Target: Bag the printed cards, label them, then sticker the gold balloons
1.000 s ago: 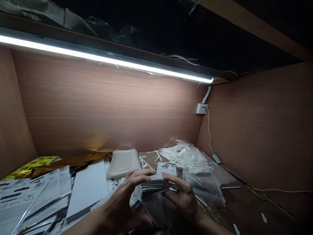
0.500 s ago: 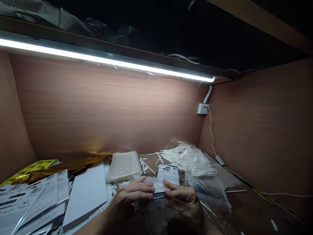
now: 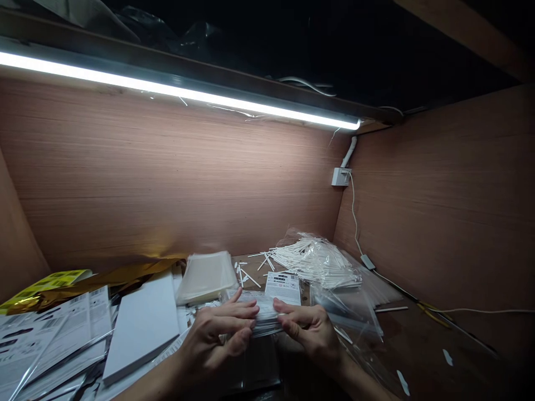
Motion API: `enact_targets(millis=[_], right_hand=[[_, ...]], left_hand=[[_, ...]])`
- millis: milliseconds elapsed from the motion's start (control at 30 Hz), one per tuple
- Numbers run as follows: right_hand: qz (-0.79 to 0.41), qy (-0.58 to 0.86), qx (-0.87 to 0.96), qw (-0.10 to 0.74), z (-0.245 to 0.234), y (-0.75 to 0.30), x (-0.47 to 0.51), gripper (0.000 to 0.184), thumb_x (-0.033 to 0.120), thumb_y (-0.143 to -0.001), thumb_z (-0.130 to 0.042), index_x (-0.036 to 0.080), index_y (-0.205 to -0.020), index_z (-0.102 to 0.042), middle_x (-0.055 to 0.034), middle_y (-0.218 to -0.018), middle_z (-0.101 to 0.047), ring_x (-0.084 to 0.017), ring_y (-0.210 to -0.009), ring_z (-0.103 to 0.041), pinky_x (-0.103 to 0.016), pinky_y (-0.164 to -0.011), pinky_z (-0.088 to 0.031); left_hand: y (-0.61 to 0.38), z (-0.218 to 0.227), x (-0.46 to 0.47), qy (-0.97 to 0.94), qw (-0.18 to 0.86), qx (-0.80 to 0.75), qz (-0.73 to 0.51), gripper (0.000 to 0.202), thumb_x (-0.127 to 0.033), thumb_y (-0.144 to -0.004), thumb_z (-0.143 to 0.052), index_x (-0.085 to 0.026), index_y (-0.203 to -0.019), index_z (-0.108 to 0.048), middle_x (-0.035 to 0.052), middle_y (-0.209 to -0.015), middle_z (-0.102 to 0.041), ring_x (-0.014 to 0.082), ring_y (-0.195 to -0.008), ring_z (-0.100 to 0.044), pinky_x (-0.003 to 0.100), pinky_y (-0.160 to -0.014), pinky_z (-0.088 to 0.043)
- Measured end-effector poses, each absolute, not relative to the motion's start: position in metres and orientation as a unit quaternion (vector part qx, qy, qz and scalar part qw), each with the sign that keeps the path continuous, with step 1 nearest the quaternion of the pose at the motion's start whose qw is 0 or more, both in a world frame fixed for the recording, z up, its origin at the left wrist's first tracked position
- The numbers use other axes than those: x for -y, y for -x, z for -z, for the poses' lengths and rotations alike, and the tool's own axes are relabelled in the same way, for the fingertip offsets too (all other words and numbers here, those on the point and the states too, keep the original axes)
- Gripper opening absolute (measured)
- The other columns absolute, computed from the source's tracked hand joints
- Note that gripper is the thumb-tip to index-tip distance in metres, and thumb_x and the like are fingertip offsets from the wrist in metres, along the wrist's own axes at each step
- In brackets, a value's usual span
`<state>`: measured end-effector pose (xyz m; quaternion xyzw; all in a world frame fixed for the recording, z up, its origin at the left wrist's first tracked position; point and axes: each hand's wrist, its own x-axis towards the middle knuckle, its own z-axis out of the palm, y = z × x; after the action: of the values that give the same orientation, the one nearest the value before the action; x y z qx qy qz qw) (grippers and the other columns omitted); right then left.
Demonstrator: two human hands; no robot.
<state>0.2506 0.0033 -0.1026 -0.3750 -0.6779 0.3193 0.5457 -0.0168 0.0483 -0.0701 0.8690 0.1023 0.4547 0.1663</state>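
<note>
A small stack of clear plastic packets (image 3: 266, 314) lies between my hands at the front of the bench, its layered edge facing me. My left hand (image 3: 221, 328) is over its left end, index finger raised, the other fingers on top and the thumb at the front edge. At the right end, my right hand (image 3: 311, 328) pinches the stack between thumb and fingers. Just behind it is a white printed hang card (image 3: 283, 284). Loose clear film hangs below the stack in shadow.
Behind lie clear sleeves (image 3: 208, 275) and a bag of white sticks (image 3: 317, 259). To the left are a thick white block (image 3: 142, 326), printed cards (image 3: 45, 337) and gold foil (image 3: 121, 278). A cable (image 3: 393, 287) runs along the right; a tube light (image 3: 179, 92) hangs above.
My left thumb has come into view at the front edge, and my left index finger has lifted. My right hand stays at the stack's right end. The whole view has shifted slightly.
</note>
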Motion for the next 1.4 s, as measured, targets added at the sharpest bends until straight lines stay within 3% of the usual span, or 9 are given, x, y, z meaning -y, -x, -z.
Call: enact_targets(millis=[133,267,400,500,567,700,933,1200,1400], right_hand=[[-0.329,0.393,0.645,0.566,0.104,-0.247,-0.002,0.034,0.054,-0.095,-0.072,0.024,-0.101,-0.086,-0.0134,-0.121,-0.078,-0.038,-0.124,-0.07,-0.058,-0.116,-0.048],[-0.341,0.408,0.609,0.589,0.108,-0.245,-0.008,0.042,0.059,-0.092,-0.073,0.021,-0.101,-0.086,-0.0145,-0.116,-0.08,-0.039,-0.12,-0.072,-0.056,-0.111,-0.053],[-0.34,0.425,0.586,0.6,0.111,-0.243,-0.014,0.049,0.066,-0.09,-0.072,0.019,-0.096,-0.085,-0.0139,-0.11,-0.082,-0.037,-0.117,-0.073,-0.052,-0.108,-0.055],[-0.327,0.446,0.576,0.603,0.112,-0.241,-0.016,0.052,0.069,-0.088,-0.071,0.018,-0.092,-0.086,-0.0124,-0.102,-0.083,-0.035,-0.108,-0.076,-0.047,-0.101,-0.058],[-0.312,0.467,0.565,0.604,0.112,-0.239,-0.016,0.054,0.069,-0.088,-0.071,0.018,-0.09,-0.086,-0.0113,-0.096,-0.083,-0.033,-0.099,-0.077,-0.043,-0.093,-0.06],[-0.278,0.521,0.541,0.599,0.111,-0.233,-0.013,0.049,0.063,-0.088,-0.072,0.017,-0.09,-0.087,-0.0098,-0.09,-0.083,-0.032,-0.091,-0.076,-0.038,-0.084,-0.058],[-0.267,0.584,0.5,0.581,0.111,-0.227,-0.01,0.026,0.045,-0.077,-0.077,0.022,-0.084,-0.088,-0.009,-0.096,-0.084,-0.035,-0.098,-0.078,-0.04,-0.088,-0.058],[-0.292,0.607,0.468,0.572,0.129,-0.232,-0.026,0.022,0.031,-0.072,-0.08,0.016,-0.088,-0.083,-0.0088,-0.093,-0.082,-0.029,-0.091,-0.076,-0.038,-0.085,-0.058],[-0.321,0.627,0.454,0.545,0.139,-0.241,-0.045,0.014,0.025,-0.093,-0.077,0.013,-0.096,-0.071,-0.0019,-0.096,-0.073,-0.018,-0.088,-0.071,-0.035,-0.083,-0.06]], left_hand=[[0.017,0.068,-0.043,-0.87,0.188,-0.114,-0.441,0.032,-0.016,-0.101,-0.06,-0.031,-0.119,-0.081,0.0052,-0.125,-0.079,0.0305,-0.126,-0.071,0.066,-0.12,-0.04],[0.011,0.068,-0.038,-0.815,0.257,-0.185,-0.485,0.037,-0.031,-0.108,-0.051,-0.028,-0.096,-0.086,0.005,-0.113,-0.083,0.0331,-0.128,-0.07,0.067,-0.116,-0.046],[0.006,0.068,-0.036,-0.767,0.276,-0.284,-0.505,0.041,-0.04,-0.104,-0.057,-0.022,-0.078,-0.083,0.0061,-0.093,-0.086,0.0307,-0.106,-0.08,0.052,-0.108,-0.058],[0.005,0.066,-0.034,-0.747,0.277,-0.331,-0.506,0.041,-0.045,-0.102,-0.059,-0.019,-0.078,-0.082,0.0067,-0.088,-0.085,0.0255,-0.084,-0.081,0.038,-0.086,-0.065],[0.006,0.066,-0.034,-0.735,0.282,-0.359,-0.502,0.042,-0.047,-0.1,-0.059,-0.019,-0.08,-0.083,0.0082,-0.089,-0.085,0.0258,-0.084,-0.08,0.034,-0.076,-0.064],[0.006,0.07,-0.038,-0.714,0.31,-0.398,-0.485,0.04,-0.044,-0.095,-0.062,-0.02,-0.07,-0.082,0.0111,-0.104,-0.083,0.0292,-0.105,-0.076,0.035,-0.09,-0.056],[0.011,0.083,-0.051,-0.674,0.376,-0.446,-0.453,0.037,-0.028,-0.078,-0.07,-0.021,-0.042,-0.063,0.011,-0.099,-0.082,0.0317,-0.101,-0.074,0.037,-0.086,-0.052],[0.013,0.098,-0.068,-0.61,0.462,-0.45,-0.46,0.027,-0.027,-0.063,-0.084,-0.018,-0.053,-0.06,0.0087,-0.096,-0.074,0.0232,-0.082,-0.07,0.031,-0.073,-0.051],[0.016,0.108,-0.081,-0.57,0.555,-0.432,-0.424,0.046,-0.041,-0.055,-0.097,-0.017,-0.078,-0.065,0.005,-0.068,-0.074,0.0236,-0.065,-0.071,0.034,-0.064,-0.056]])
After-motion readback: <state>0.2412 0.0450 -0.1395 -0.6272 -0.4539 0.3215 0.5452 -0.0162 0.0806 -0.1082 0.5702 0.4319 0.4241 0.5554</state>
